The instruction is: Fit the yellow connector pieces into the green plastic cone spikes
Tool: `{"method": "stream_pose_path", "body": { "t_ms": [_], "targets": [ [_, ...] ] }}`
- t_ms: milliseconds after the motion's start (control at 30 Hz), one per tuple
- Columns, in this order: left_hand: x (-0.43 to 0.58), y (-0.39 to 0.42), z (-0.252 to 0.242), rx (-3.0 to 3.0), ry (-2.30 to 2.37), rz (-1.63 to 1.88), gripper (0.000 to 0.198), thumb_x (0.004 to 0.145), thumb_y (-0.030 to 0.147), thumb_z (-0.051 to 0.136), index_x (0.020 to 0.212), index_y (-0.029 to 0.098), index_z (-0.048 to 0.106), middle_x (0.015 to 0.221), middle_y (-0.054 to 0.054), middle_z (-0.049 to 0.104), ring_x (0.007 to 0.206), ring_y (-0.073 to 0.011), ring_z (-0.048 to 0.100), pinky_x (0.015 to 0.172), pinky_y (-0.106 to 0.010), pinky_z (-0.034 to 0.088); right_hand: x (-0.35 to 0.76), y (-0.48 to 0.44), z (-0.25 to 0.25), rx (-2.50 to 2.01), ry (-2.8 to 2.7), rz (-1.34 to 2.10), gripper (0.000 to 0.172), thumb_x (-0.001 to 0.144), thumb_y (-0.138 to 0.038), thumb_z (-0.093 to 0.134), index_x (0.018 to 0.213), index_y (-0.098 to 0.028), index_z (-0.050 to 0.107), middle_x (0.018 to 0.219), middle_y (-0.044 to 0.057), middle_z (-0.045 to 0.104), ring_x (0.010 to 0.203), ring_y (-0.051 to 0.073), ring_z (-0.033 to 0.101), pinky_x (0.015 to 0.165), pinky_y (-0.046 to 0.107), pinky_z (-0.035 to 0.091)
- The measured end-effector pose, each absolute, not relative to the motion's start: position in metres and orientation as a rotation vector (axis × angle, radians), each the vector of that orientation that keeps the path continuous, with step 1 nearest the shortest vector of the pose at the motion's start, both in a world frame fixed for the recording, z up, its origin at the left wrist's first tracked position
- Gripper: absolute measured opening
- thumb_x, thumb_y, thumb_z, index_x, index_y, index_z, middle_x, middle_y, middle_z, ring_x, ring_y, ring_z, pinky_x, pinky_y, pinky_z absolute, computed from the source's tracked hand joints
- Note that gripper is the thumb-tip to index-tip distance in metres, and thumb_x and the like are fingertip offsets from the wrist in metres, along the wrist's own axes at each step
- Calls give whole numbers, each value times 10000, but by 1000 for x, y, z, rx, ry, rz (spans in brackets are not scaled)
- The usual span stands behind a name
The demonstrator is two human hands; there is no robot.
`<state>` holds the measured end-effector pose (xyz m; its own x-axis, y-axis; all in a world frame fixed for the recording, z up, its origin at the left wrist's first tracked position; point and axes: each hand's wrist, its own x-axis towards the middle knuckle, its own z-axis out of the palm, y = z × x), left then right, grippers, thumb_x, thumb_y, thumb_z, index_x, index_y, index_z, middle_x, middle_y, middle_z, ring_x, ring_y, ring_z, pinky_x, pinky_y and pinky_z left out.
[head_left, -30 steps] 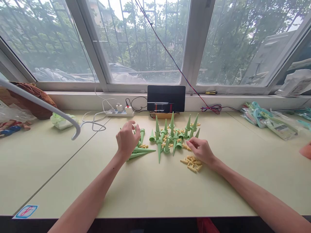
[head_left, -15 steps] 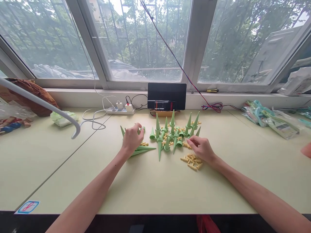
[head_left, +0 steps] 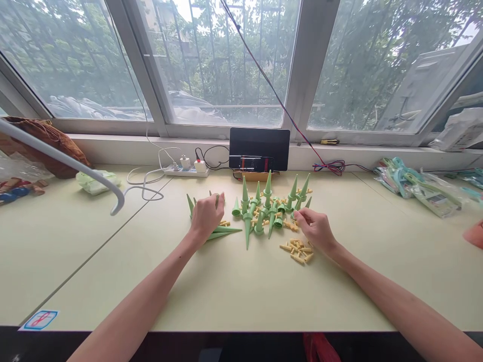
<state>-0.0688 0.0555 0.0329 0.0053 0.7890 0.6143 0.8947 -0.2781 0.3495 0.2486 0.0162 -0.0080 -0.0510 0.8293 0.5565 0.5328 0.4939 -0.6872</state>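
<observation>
Several green cone-shaped plastic spikes (head_left: 268,208) stand and lie in a cluster at the table's middle, with small yellow pieces scattered among them. My left hand (head_left: 206,217) rests on a bunch of lying green spikes (head_left: 222,231), fingers curled round one of them. My right hand (head_left: 316,229) is at the cluster's right edge, fingertips pinched together close to a green spike; what they hold is too small to tell. A small heap of yellow pieces (head_left: 298,250) lies just in front of my right hand.
A dark screen (head_left: 259,149) stands against the windowsill behind the spikes. A power strip (head_left: 186,172) with white cables lies to its left. A white hooked pole (head_left: 68,162) reaches over the left side. Packaged goods (head_left: 418,188) lie at the right.
My left hand has come down and to the right onto the lying spikes and closed on them. My right hand has shifted slightly up towards the cluster.
</observation>
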Motion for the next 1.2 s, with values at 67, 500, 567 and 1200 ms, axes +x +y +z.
{"method": "stream_pose_path", "body": {
  "t_ms": [67,500,567,1200],
  "targets": [
    [-66,53,34,-2074,-1729,-1244,419,972,366,410,594,194,464,466,6,476,410,-121,409,479,-260,276,249,16,-7,-1166,-1705,327,336,957,-383,540,695,-176,581,539,-34,475,489,107,394,489,241,334],
    [-47,34,36,-2005,-1274,-1744,332,983,257,442,716,158,614,463,38,593,329,-44,462,402,-164,338,251,15,-5,-1132,-1683,227,301,961,-362,537,749,-168,626,586,-3,576,505,116,492,498,232,387],
    [-43,31,30,-2108,-1194,-1717,326,987,255,437,730,163,613,473,37,603,329,-44,455,394,-164,343,250,14,-4,-1124,-1695,208,307,964,-360,531,741,-171,625,564,-11,564,483,111,476,483,231,379],
    [-23,24,2,-2457,-1394,-1566,435,959,302,467,539,193,426,405,60,423,346,-68,339,423,-216,317,245,11,-7,-1131,-1737,200,320,978,-363,504,745,-178,621,528,-21,538,449,114,468,465,239,395]
  ]
}}
